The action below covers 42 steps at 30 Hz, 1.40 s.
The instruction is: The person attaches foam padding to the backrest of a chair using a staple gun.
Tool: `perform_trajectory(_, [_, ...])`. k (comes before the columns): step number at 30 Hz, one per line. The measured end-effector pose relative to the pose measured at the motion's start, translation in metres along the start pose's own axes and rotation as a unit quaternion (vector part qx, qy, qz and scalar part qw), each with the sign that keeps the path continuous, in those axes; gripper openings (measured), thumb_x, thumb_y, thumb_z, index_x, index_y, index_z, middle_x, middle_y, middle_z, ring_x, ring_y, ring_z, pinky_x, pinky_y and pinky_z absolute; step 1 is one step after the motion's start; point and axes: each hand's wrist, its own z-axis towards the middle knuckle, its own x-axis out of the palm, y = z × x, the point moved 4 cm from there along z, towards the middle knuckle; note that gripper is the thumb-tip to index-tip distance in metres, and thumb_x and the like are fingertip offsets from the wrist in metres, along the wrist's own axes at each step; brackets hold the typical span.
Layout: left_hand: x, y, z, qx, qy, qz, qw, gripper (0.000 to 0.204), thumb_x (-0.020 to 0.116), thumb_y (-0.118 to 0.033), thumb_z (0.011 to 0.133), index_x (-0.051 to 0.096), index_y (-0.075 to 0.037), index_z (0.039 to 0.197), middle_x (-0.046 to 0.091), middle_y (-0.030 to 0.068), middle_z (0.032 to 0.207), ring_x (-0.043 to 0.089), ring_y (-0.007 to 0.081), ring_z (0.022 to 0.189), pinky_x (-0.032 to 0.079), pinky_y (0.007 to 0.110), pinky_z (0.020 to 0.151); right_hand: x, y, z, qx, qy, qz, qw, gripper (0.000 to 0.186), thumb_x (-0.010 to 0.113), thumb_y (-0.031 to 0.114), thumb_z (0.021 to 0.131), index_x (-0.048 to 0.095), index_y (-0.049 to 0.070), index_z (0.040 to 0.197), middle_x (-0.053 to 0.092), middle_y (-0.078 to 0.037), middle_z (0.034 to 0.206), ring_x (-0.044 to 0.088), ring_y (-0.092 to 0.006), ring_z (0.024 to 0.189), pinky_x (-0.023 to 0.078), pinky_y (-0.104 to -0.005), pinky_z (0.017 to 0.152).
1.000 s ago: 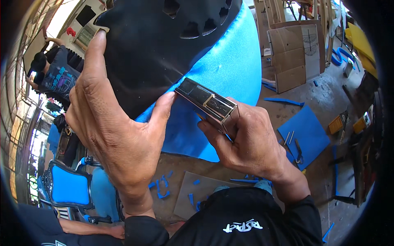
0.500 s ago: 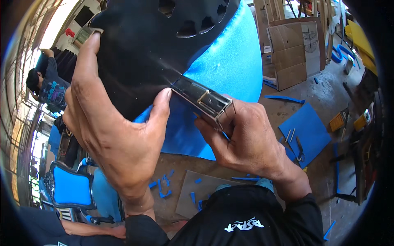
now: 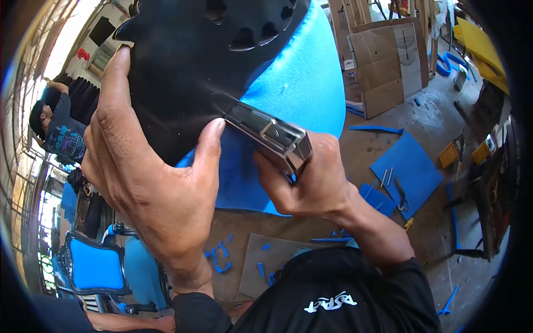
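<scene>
black panel taken as landmark. the black panel [image 3: 183,72] stood before the wearer, its lower right border lapped by a blue sheet [image 3: 305,77]. left hand [image 3: 155,183]: thumb and forefinger spread well apart, forefinger tip at the panel's left edge, thumb tip by the lower border. right hand [image 3: 308,183]: clamped around a metal tool, likely a staple gun [image 3: 266,130], nose at the border where black met blue. risks, judged: thumb lay just beside the nose, so a slip or kick of the tool could have hurt it; a tilted nose could have driven a fastening crooked; uneven tension could have left the sheet puckered, as creases near the nose hinted. counts: hands of wearer, two; panel, one; blue sheet at panel, one; tool, one; cut-outs visible in the panel, at least four, upper rim cropped. right of and below the panel: scissors [image 3: 400,188], one pair; slim rods [image 3: 383,178], two, near the scissors. left of and below the panel: blue-padded chair [image 3: 97,263], one. left of the panel: co-worker [image 3: 64,136], one. blue offcuts [image 3: 223,267] below the panel: several, partly hidden, exact number not determined.
</scene>
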Motion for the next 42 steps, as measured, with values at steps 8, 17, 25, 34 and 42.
perform_trajectory(8, [-0.012, 0.023, -0.009, 0.045, 0.019, 0.036, 0.998, 0.101, 0.095, -0.030, 0.068, 0.047, -0.011, 0.154, 0.056, 0.0172, 0.149, 0.053, 0.0367, 0.136, 0.041, 0.052, 0.115, -0.032, 0.015, -0.028, 0.084, 0.095, 0.027, 0.992, 0.017, 0.071, 0.005, 0.088, 0.055, -0.001, 0.091, 0.065, -0.017, 0.070, 0.066, -0.0332, 0.062, 0.049, -0.0421, 0.059])
perform_trajectory(17, [-0.010, 0.023, -0.010, 0.038, 0.032, 0.047, 0.998, 0.105, 0.097, -0.037, 0.064, 0.048, -0.008, 0.153, 0.061, 0.0175, 0.140, 0.057, 0.0383, 0.127, 0.042, 0.052, 0.111, -0.022, 0.028, -0.016, 0.060, 0.111, 0.004, 0.992, 0.018, 0.072, 0.002, 0.086, 0.061, -0.001, 0.099, 0.062, -0.013, 0.074, 0.063, -0.0226, 0.061, 0.048, -0.0360, 0.056])
perform_trajectory(25, [-0.010, 0.027, -0.013, 0.019, 0.047, 0.045, 0.998, 0.104, 0.096, -0.035, 0.063, 0.049, -0.008, 0.152, 0.061, 0.0150, 0.143, 0.058, 0.0357, 0.127, 0.042, 0.050, 0.112, -0.011, 0.033, -0.009, 0.070, 0.136, -0.026, 0.988, 0.023, 0.073, 0.006, 0.083, 0.054, 0.000, 0.094, 0.058, -0.016, 0.072, 0.064, -0.0325, 0.062, 0.048, -0.0425, 0.058])
perform_trajectory(34, [-0.008, 0.028, -0.014, 0.021, 0.033, 0.041, 0.998, 0.103, 0.097, -0.031, 0.060, 0.052, -0.008, 0.150, 0.062, 0.0142, 0.143, 0.059, 0.0340, 0.127, 0.044, 0.049, 0.109, -0.008, 0.030, -0.006, 0.068, 0.116, -0.020, 0.991, 0.022, 0.074, 0.008, 0.085, 0.055, 0.000, 0.091, 0.057, -0.013, 0.066, 0.063, -0.0293, 0.057, 0.048, -0.0412, 0.054])
perform_trajectory(42, [-0.014, 0.027, -0.011, 0.039, 0.008, 0.032, 0.999, 0.102, 0.097, -0.023, 0.056, 0.056, -0.008, 0.148, 0.065, 0.0120, 0.138, 0.061, 0.0329, 0.122, 0.045, 0.047, 0.104, 0.000, 0.032, -0.003, 0.071, 0.060, -0.017, 0.996, 0.024, 0.077, 0.010, 0.084, 0.055, 0.002, 0.080, 0.057, -0.015, 0.060, 0.063, -0.0347, 0.054, 0.047, -0.0418, 0.051])
